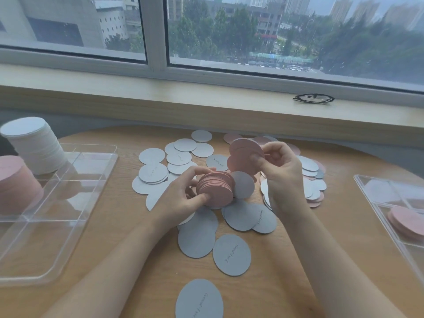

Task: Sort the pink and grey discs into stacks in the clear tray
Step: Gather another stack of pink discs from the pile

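Observation:
My left hand (183, 196) grips a thick stack of pink discs (215, 190) on edge above the table's middle. Just to the right and a little higher, my right hand (281, 166) pinches a few pink discs (244, 157), held upright. Loose grey discs (197, 239) lie scattered on the wooden table (114, 260) around and below both hands, with a mixed pink and grey heap (314, 180) behind my right hand. The clear tray (75, 180) sits at the left, holding a tall white-grey stack (34, 143) and a pink stack (16, 180).
A second clear tray (378, 193) at the right edge holds some pink discs (406, 221). A wooden window sill (206, 104) runs behind the table, with a pair of black glasses (313, 98) on it.

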Demonstrator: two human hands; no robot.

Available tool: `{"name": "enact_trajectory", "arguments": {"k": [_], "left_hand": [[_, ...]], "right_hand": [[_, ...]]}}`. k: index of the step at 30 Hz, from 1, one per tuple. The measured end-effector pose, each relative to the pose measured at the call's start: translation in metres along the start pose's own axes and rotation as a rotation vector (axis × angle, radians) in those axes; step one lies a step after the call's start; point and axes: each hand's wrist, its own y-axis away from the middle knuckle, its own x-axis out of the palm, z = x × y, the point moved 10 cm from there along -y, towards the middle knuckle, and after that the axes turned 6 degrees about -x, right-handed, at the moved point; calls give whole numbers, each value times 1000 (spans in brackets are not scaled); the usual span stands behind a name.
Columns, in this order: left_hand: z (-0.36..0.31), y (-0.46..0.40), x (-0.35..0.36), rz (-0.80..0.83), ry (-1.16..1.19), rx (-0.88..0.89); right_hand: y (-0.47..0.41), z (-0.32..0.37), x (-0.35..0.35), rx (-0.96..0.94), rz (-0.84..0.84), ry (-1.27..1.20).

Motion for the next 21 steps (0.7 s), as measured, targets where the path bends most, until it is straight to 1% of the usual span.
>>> {"name": "enact_trajectory", "arguments": {"k": [3, 5, 12, 17, 21], "left_hand": [[3, 0, -1, -6, 34, -21], [0, 1, 0, 1, 49, -10], [-5, 2, 1, 19, 60, 6], [-1, 0, 1, 21, 47, -2], [-1, 0, 0, 9, 87, -5]], "right_hand": [[-1, -3, -1, 44, -23, -105], [0, -7, 1, 66, -5, -82], [8, -8, 25, 48, 159, 155], [9, -1, 30, -17, 190, 340], [9, 0, 29, -43, 206, 425]]}}
